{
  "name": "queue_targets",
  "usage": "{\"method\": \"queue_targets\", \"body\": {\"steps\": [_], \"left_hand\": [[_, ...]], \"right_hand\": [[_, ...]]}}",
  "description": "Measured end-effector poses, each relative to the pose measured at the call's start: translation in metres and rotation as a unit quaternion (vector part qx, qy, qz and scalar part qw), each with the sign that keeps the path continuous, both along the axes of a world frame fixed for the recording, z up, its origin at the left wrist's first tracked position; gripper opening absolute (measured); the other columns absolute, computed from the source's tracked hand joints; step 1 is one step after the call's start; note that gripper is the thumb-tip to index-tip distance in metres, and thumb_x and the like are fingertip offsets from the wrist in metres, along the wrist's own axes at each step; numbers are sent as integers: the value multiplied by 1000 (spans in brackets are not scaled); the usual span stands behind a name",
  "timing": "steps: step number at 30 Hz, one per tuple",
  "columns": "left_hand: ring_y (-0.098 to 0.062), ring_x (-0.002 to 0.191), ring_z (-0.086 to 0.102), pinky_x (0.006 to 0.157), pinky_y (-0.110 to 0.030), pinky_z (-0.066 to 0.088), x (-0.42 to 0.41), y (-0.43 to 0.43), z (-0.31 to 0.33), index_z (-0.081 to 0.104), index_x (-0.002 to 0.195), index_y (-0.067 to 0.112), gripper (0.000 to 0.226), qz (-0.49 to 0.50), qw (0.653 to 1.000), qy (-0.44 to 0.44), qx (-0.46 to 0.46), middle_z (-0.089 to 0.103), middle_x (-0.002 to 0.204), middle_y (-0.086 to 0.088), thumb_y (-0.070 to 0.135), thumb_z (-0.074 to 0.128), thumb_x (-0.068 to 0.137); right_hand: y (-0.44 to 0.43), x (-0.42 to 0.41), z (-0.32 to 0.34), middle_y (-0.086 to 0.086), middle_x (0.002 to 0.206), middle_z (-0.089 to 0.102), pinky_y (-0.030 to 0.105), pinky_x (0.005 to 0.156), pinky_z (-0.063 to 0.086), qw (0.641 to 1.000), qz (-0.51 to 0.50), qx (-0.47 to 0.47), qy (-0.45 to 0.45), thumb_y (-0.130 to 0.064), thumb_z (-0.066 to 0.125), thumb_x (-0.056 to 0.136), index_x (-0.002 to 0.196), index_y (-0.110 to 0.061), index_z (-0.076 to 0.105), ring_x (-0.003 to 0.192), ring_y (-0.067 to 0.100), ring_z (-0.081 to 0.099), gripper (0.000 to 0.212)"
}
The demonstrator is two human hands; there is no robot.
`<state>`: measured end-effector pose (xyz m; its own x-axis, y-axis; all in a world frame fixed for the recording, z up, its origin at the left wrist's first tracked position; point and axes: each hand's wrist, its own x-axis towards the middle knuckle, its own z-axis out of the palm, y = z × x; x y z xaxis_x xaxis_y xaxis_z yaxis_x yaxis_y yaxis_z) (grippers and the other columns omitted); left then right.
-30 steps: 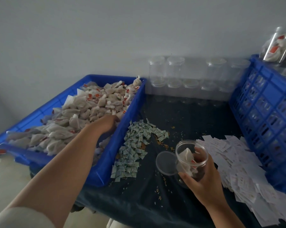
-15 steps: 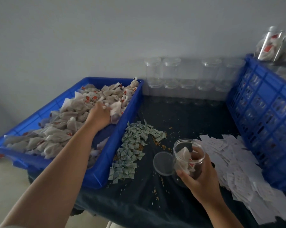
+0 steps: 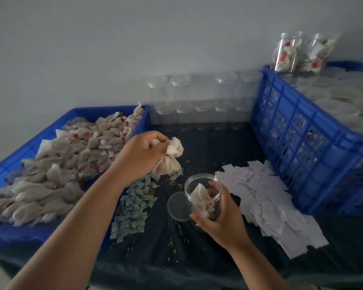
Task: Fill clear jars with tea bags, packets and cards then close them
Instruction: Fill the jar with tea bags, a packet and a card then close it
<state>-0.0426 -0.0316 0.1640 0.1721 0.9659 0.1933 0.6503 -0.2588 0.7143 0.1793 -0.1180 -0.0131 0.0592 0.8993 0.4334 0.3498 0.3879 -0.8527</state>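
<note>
My right hand (image 3: 220, 218) grips an open clear jar (image 3: 203, 193) with tea bags inside, tilted a little over the dark table. Its round clear lid (image 3: 177, 209) lies flat just left of the jar. My left hand (image 3: 141, 155) grips white tea bags (image 3: 170, 160) in the air, up and left of the jar mouth. A blue tray (image 3: 9, 160) heaped with tea bags (image 3: 72, 155) sits at the left. Small green packets (image 3: 134, 206) lie beside the tray. White cards (image 3: 266, 201) are spread to the right of the jar.
Empty lidded clear jars (image 3: 197, 97) are stacked against the back wall. A tall blue crate (image 3: 297, 132) full of closed jars stands at the right, with filled jars (image 3: 297, 53) lying on top. Loose grains are scattered on the dark tablecloth (image 3: 197, 258).
My left hand has lifted out of the blue tray with tea bags and moved right, toward the jar. My right hand keeps holding the jar in about the same place.
</note>
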Motion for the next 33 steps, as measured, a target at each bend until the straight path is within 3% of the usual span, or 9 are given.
{"method": "queue_targets", "body": {"steps": [3,8,11,14,17,21,25,29,33], "left_hand": [[4,73,66,54,-12,44,25,-5,-13,70,96,40,17,-26,1000,6,12,71,84,27,28,60,101],[5,68,65,54,-9,45,45,-12,-25,68,95,40,9,-68,998,8,15,70,79,27,33,67,101],[3,63,64,52,-10,44,48,-15,-24,71,91,43,8,-90,994,58,5,70,76,25,37,72,97],[2,71,67,55,-16,50,47,-16,-21,73,90,44,4,-98,989,107,14,71,82,26,41,73,92],[-1,78,70,65,-26,59,45,-15,-18,74,97,47,8,-108,987,122,9,74,87,20,48,75,89],[3,73,68,59,-13,47,42,-15,-17,71,109,50,25,-114,988,103,-14,73,85,20,60,77,87],[1,55,59,50,-12,43,42,-17,-16,74,99,46,7,-96,994,54,5,69,71,20,49,75,93],[-11,74,70,58,-24,55,37,-18,-7,75,96,45,3,-73,996,29,29,75,86,16,46,72,95],[-9,79,72,62,-18,56,36,-20,-1,75,94,44,2,-89,995,15,44,76,90,20,44,73,96]], "right_hand": [[0,0,-1,-22,127,68,20,83,60,1000,-3,-2,-7,-59,90,76,140,-49,48,113,6,71,77],[0,1,1,-21,127,68,22,83,61,1000,3,8,-2,-56,90,78,140,-47,49,114,9,71,75],[0,2,1,-22,126,68,22,81,62,1000,-3,9,-6,-57,90,78,139,-51,47,112,8,72,75],[1,1,0,-21,125,69,26,79,64,1000,-4,8,-13,-57,91,77,139,-45,49,110,9,72,76],[2,2,-2,-21,126,69,28,81,64,1000,-4,3,-10,-56,92,76,141,-43,50,113,9,72,78],[0,2,0,-21,129,68,25,84,63,1000,-5,4,1,-55,91,77,142,-47,48,116,7,71,78],[1,2,0,-21,128,68,30,84,64,1000,-6,-1,11,-55,91,78,140,-47,49,116,9,71,75],[2,2,-2,-20,127,68,33,83,65,1000,-6,-8,11,-57,91,77,141,-43,48,115,11,71,79],[1,2,-2,-21,126,68,30,83,64,1000,-10,-3,6,-61,89,77,142,-40,49,114,10,71,79]]}}
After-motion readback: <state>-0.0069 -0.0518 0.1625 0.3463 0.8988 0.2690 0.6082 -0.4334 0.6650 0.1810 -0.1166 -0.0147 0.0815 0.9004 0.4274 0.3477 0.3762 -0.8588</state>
